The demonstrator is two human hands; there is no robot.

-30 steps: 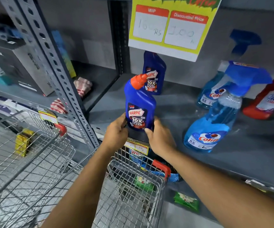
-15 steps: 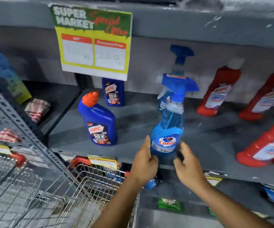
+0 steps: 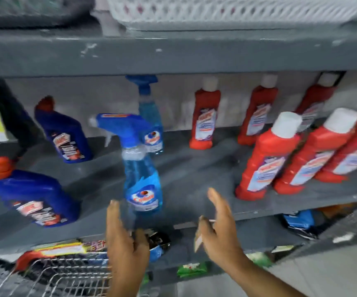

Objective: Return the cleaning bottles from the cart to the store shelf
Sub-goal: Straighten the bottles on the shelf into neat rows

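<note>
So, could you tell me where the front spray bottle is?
The front spray bottle stands centre-shelf, just beyond the open left hand, with a dark blue bottle to its left.

Shelf board: grey painted surface, looking matt and scuffed, with paint chipping pale along the front edge of the shelf above.
Spray bottle: clear glossy plastic showing blue liquid, opaque blue plastic trigger head, shiny printed label.
Dark blue bottles: smooth glossy opaque plastic, orange plastic caps, glossy labels.
Red bottles: glossy red plastic, white smooth plastic caps, paper-like labels.
Cart: bare metal wire, catching light, with a red plastic handle piece.
Basket: white woven-pattern plastic, looking matt.
Green packets: shiny wrapping film.
</note>
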